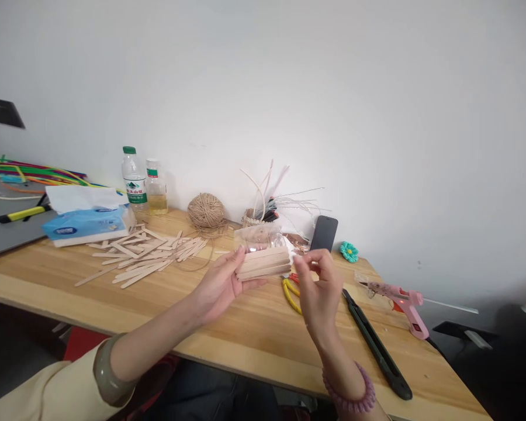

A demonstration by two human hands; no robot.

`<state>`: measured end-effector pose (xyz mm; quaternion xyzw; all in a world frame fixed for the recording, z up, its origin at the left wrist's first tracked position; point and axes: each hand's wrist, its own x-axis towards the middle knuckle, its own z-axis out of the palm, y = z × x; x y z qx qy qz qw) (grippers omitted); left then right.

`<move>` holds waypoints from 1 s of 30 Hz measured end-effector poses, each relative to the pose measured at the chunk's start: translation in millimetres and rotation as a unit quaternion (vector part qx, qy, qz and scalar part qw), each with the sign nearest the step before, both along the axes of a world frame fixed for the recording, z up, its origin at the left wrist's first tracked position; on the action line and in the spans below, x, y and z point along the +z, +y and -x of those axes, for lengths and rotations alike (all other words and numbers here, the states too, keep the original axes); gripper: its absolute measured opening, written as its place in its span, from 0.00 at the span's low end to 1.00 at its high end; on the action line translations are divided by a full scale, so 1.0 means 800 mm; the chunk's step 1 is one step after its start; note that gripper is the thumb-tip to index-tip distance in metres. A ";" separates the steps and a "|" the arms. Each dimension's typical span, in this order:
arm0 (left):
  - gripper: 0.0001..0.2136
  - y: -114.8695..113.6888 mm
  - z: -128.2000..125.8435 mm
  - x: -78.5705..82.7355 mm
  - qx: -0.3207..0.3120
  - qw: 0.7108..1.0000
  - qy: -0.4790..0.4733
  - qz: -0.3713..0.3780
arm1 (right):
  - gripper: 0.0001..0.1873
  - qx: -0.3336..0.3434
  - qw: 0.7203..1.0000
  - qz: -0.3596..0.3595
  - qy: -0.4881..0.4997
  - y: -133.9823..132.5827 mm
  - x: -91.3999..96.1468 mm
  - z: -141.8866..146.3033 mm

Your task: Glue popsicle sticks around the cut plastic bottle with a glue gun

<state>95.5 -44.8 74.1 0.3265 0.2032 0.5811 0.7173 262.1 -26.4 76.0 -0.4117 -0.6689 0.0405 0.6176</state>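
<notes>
Mid-frame, my left hand point(225, 282) grips a pale wooden-stick panel point(263, 264); right hand's point(322, 292) grip, can't tell; frame-left, clear bottle point(156, 182) holds yellow liquid point(158, 204).

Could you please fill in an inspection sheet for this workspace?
Surface: wooden tabletop, light grain showing; a grey surface at far left.
Work things: stick piece, wooden sticks side by side; loose sticks piled to its left.
Clutter: tissue pack, green-capped bottle, twine ball, phone, green flower, dark green utility knife.
Hands: left hand holds the stick piece; right hand, fingers bent, is near its right end, grip unclear.
Cables: dark cord at the handle of the pink glue gun.
Surroundings: pale wall behind; other people, nothing seen.
</notes>
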 end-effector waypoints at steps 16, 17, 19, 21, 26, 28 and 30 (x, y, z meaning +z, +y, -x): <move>0.14 -0.011 -0.004 -0.001 -0.003 1.000 -0.022 0.010 | 0.14 0.034 0.994 -0.071 -0.071 -0.009 0.000 0.024; 0.13 -0.010 -0.004 -0.001 -0.004 1.000 -0.021 0.011 | 0.14 0.032 0.995 -0.071 -0.070 -0.008 0.000 0.023; 0.13 -0.010 -0.004 -0.001 -0.007 1.000 -0.020 0.009 | 0.13 0.025 0.995 -0.073 -0.070 -0.008 0.002 0.022; 0.13 -0.010 -0.004 -0.001 -0.012 1.000 -0.018 0.003 | 0.15 0.027 0.995 -0.072 -0.071 -0.009 0.002 0.021; 0.13 -0.011 -0.005 -0.006 -0.014 0.999 -0.027 -0.020 | 0.20 0.015 0.995 -0.022 -0.092 -0.014 -0.002 0.024; 0.16 -0.011 -0.005 -0.007 -0.020 0.999 -0.019 -0.039 | 0.25 -0.001 0.997 -0.005 -0.077 -0.016 -0.004 0.026; 0.18 -0.011 -0.005 -0.008 -0.023 0.998 0.010 -0.053 | 0.25 0.004 0.998 -0.001 -0.059 -0.018 -0.004 0.028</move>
